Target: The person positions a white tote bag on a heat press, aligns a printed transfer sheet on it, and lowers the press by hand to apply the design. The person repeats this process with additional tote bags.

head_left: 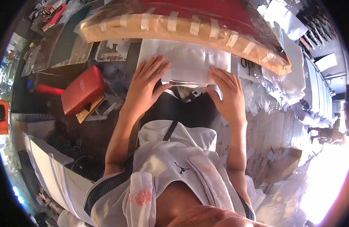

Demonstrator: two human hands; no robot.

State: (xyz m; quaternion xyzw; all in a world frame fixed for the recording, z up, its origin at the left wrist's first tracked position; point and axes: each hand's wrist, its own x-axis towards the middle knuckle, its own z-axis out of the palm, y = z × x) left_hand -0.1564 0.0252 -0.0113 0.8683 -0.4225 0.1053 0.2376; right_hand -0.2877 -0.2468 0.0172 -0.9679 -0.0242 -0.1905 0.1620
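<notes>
A white, slightly glossy sheet lies in front of me, its far part hidden beneath a long board. My left hand rests at the sheet's left side with fingers stretched out, the thumb at the near edge. On the right side, my right hand lies with its fingers extended over the sheet and its thumb by the near edge. Neither hand wraps round anything. Across the far side runs the board's tan, wrapped edge, with strips of clear tape; its top is dark red.
A red padded seat stands left of my left arm. Crumpled clear plastic hangs at the right. Large white panels lean at the lower left. A cardboard box and white bags sit at the lower right.
</notes>
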